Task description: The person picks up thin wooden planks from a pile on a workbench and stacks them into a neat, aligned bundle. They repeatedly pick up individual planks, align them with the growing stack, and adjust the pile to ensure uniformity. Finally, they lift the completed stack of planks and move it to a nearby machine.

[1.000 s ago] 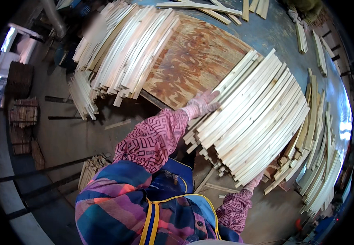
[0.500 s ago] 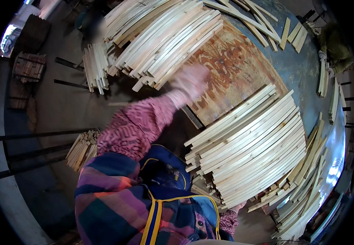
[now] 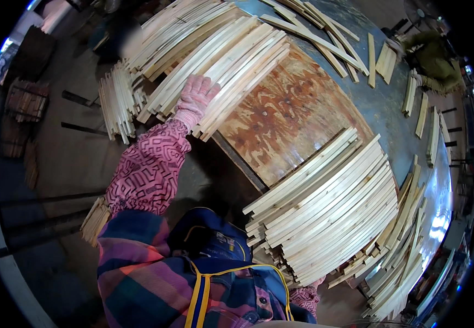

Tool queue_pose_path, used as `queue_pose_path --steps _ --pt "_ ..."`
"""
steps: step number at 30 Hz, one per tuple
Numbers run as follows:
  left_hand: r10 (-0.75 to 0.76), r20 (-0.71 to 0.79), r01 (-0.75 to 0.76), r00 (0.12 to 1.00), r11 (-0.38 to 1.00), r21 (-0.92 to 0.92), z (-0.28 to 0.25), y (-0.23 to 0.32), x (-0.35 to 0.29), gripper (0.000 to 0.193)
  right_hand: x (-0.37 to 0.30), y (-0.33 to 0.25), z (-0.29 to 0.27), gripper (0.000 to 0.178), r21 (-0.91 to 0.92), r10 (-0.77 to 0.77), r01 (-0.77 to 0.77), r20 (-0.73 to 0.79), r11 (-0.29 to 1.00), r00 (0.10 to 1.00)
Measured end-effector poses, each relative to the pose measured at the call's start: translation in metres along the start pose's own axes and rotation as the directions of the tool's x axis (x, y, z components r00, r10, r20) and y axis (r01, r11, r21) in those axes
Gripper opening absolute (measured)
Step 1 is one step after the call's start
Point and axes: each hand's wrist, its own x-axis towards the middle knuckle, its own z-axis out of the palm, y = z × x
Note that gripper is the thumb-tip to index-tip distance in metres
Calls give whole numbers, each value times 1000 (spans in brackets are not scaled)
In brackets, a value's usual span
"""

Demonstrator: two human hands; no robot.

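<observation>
My left hand [image 3: 197,97], in a pale pink knit glove, lies on the near end of a stack of light wooden strips [image 3: 242,63] at the upper left. Its fingers are stretched out over the wood, and it grips nothing that I can see. A second stack of wooden strips [image 3: 330,208] lies in front of me to the right. Beside that stack's near right end, only a bit of my right hand [image 3: 320,282] shows past the patterned pink sleeve. Its fingers are hidden by the wood.
A worn brown plywood board [image 3: 286,112] lies between the two stacks. Loose strips [image 3: 330,35] cross each other on the blue-grey tabletop [image 3: 379,104]. Another person [image 3: 431,60] stands at the far right. Bundled strips [image 3: 118,101] and dark metal bars [image 3: 81,128] are at left.
My left hand has moved left from above the plywood board onto the upper-left stack. My view has shifted slightly. My right hand stays beside the near stack.
</observation>
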Motion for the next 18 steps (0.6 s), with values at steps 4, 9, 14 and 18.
queue_pose_path --steps 4,9,14,18 --pt "-38 -295 -62 955 945 -322 -32 31 -33 66 -10 1 -1 39 62 -9 7 35 998 999" --pt "-19 -429 -330 903 609 -722 -66 136 -99 88 -23 0 -4 38 192 1 -8 37 981 999" --pt "363 -208 -263 908 109 -959 -87 231 -145 71 -27 -1 -6 38 324 -17 -14 95 946 995" --pt "599 -55 -409 799 474 -780 -94 246 -147 75 -28 -12 -1 38 389 -31 3 65 921 997"
